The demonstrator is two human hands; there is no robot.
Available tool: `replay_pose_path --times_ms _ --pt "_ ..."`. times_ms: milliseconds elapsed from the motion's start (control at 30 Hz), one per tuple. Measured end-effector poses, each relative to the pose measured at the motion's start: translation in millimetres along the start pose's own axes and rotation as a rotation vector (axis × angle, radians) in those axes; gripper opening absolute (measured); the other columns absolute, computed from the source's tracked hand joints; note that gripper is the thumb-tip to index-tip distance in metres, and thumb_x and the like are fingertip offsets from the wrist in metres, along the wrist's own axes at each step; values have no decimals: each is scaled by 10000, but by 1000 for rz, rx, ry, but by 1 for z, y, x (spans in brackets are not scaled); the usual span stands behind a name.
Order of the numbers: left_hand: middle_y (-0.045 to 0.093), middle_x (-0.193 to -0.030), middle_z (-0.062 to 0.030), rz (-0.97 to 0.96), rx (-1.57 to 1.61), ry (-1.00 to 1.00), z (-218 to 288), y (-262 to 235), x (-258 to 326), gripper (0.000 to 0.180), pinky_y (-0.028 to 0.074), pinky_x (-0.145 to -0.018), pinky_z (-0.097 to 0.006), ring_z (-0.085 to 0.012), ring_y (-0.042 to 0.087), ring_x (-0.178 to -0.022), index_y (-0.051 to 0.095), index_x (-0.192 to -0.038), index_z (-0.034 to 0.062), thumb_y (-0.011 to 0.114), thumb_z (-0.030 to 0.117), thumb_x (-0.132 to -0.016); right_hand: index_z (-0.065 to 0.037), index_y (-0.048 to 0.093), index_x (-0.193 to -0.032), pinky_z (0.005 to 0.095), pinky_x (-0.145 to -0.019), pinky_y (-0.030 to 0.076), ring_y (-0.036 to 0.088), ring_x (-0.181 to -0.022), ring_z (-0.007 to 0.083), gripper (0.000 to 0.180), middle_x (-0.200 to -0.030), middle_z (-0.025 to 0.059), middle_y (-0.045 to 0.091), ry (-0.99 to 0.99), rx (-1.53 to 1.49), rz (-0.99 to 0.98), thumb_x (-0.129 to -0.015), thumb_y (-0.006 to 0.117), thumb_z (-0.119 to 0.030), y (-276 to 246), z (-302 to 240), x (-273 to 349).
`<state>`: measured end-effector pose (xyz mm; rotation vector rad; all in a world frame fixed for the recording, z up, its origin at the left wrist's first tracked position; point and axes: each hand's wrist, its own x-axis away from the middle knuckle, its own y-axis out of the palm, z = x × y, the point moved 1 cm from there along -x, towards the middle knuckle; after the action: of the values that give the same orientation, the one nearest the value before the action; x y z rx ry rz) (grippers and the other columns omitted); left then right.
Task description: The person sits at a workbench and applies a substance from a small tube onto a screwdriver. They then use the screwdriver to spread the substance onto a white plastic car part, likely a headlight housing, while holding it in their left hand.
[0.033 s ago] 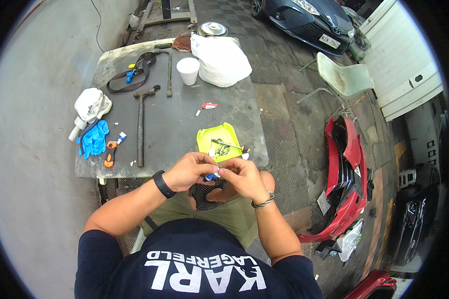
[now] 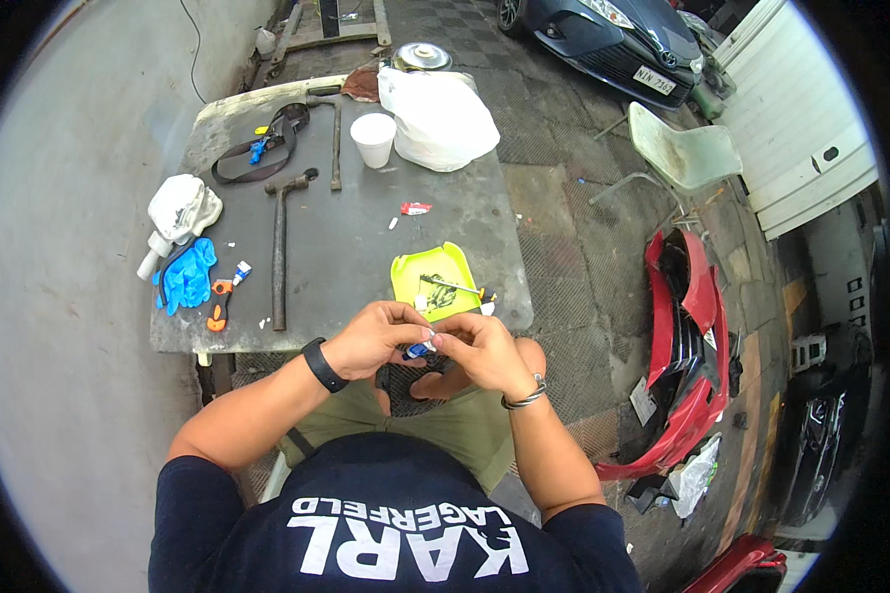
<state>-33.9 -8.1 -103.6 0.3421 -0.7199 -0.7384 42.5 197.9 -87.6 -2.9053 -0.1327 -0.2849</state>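
My left hand (image 2: pixel 381 334) and my right hand (image 2: pixel 475 348) meet over my lap, just off the near edge of the table. Their fingertips pinch a small blue-and-white piece (image 2: pixel 418 351), possibly a little tube; the fingers cover much of it. Beyond them on the table lies a lime-yellow scoop-like tray (image 2: pixel 412 275), with dark bits in it. A thin screwdriver-like tool (image 2: pixel 465 288) with a yellow-and-black end rests across its right side. A small white piece (image 2: pixel 420 302) sits at the tray's near edge.
The grey table (image 2: pixel 346 237) carries two hammers, the nearer one (image 2: pixel 279 252) long-handled, an orange cutter (image 2: pixel 220 304), blue gloves (image 2: pixel 186 277), a strap (image 2: pixel 257 163), a white cup (image 2: pixel 373 140) and a white bag (image 2: pixel 440 124). A red bumper (image 2: pixel 687 366) and a chair (image 2: pixel 682 148) stand right.
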Motion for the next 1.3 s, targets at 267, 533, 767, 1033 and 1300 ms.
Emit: replay_pose_path --times_ms 267,533,767,1033,1300 --pt "732 -1159 -136 -73 274 54 1 -7 8 302 620 -951 -362 -195 728 -1022 661 -1260 -36 725 39 -974 -2 732 -1031 281 -622 479 569 -694 72 233 -812 -4 692 17 -92 43 -977 767 -226 3 16 -13" --pt "741 -1149 -140 16 44 241 -11 -19 8 376 615 -921 -318 -180 729 -1024 621 -1281 -37 742 -58 -926 -4 717 -1047 230 -645 497 605 -745 58 178 -866 9 712 96 -331 -46 -994 752 -170 6 10 -22" --pt "747 -1100 -131 76 -6 243 0 -19 13 345 612 -921 -312 -176 728 -1013 611 -1217 -17 764 -64 -911 -2 721 -985 252 -627 494 617 -730 65 168 -826 5 706 101 -169 -27 -962 780 -159 5 21 -28" --pt "748 -1090 -141 120 75 297 -10 -22 6 323 625 -891 -314 -181 739 -968 594 -1164 -7 776 -68 -904 12 693 -919 408 -626 526 672 -655 301 115 -770 139 709 -117 357 251 -896 762 -77 22 -14 -21" --pt "733 -1119 -163 155 185 328 -19 -14 1 342 634 -862 -305 -189 733 -993 578 -1178 -14 770 -81 -902 6 639 -861 463 -732 540 674 -833 422 98 -901 214 685 -434 701 504 -905 704 -52 46 -20 -10"
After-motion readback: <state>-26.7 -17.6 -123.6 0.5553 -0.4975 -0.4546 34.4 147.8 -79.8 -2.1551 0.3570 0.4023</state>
